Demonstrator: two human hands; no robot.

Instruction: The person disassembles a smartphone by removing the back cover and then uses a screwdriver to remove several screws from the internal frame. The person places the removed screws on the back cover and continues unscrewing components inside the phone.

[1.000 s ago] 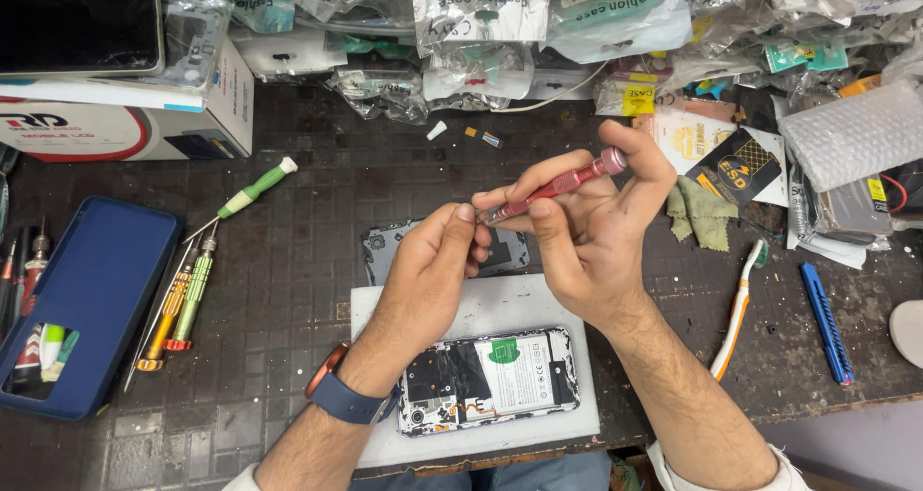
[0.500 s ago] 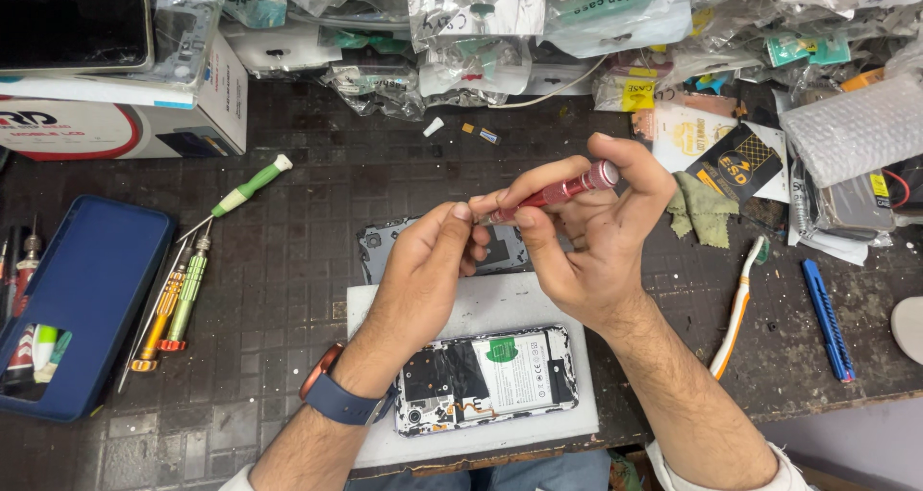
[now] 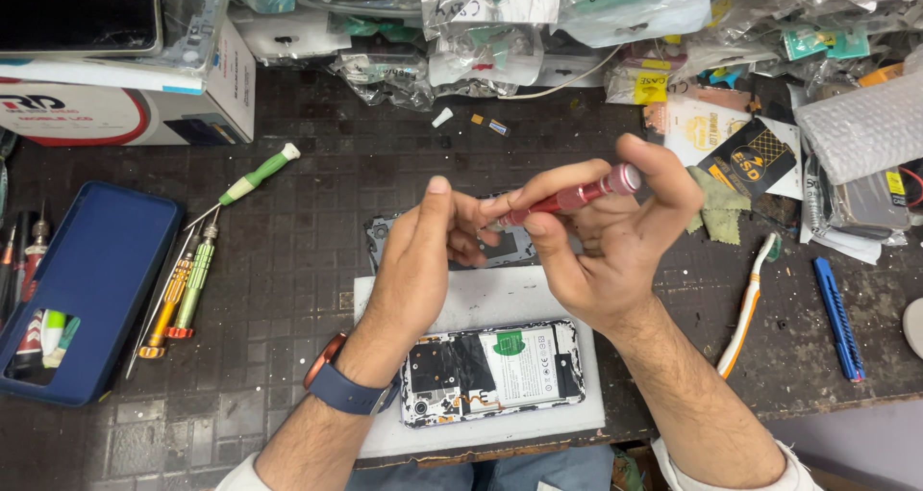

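Both hands raised over an opened phone, working the tip of a red screwdriver.

Nearest: the opened phone (image 3: 492, 371), back off, lies flat on a white pad (image 3: 481, 303) at the counter (image 3: 288, 251) edge, square to the body so its boards face up within easy reach. Above it, the right hand (image 3: 615, 246) holds the red screwdriver (image 3: 569, 199) roughly level, fingers clenched round the shaft, forefinger hooked over the end cap. Left hand (image 3: 423, 255) pinches at the tip; what it grips there is too small to tell. Beneath the hands, a grey back cover (image 3: 380, 236), parked aside. Left: spare screwdrivers (image 3: 187, 284) laid side by side, blue tray (image 3: 91, 289). Right: toothbrush (image 3: 750, 303), blue pen (image 3: 838, 318). Far: bagged parts (image 3: 500, 10), piled.
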